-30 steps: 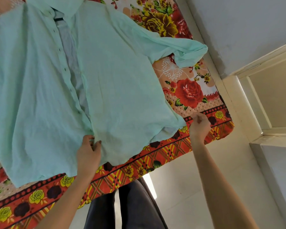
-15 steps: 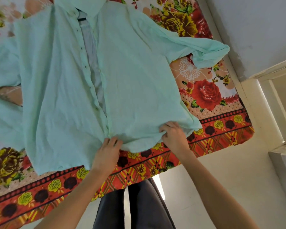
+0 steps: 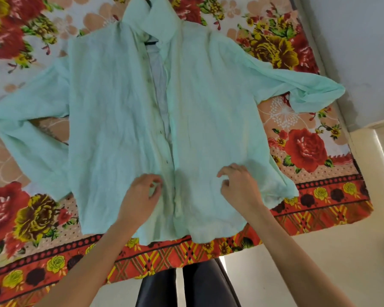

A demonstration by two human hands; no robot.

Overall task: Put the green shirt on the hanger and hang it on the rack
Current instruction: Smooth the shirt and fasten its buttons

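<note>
The left hand [image 3: 140,196] rests on the shirt [image 3: 111,134] low on its front, just left of the button placket, with the fingers curled and the thumb and forefinger close together; whether they pinch a fold of cloth cannot be told. The right hand [image 3: 239,185] is over the right front panel at about the same height, fingers bent and slightly apart, the tips at or just above the fabric, gripping nothing that can be seen. Both bare forearms reach in from the bottom edge, one on each side of the placket.

The shirt is pale green and lies face up, spread flat on the bedsheet [image 3: 308,149], collar [image 3: 149,16] at the far end and hem near the bed's near edge. The front is open down the middle, showing a strip of grey lining between the two panels, with small buttons along the left panel's edge. The left sleeve runs out to the side and folds back on itself; the right sleeve stretches toward the wall [image 3: 359,41], its cuff bunched near the bed's edge.

The bedsheet is printed with large red and yellow flowers and has an orange patterned border. Below the border, dark trousers [image 3: 186,286] show between the forearms, over a pale floor [image 3: 333,258].
</note>
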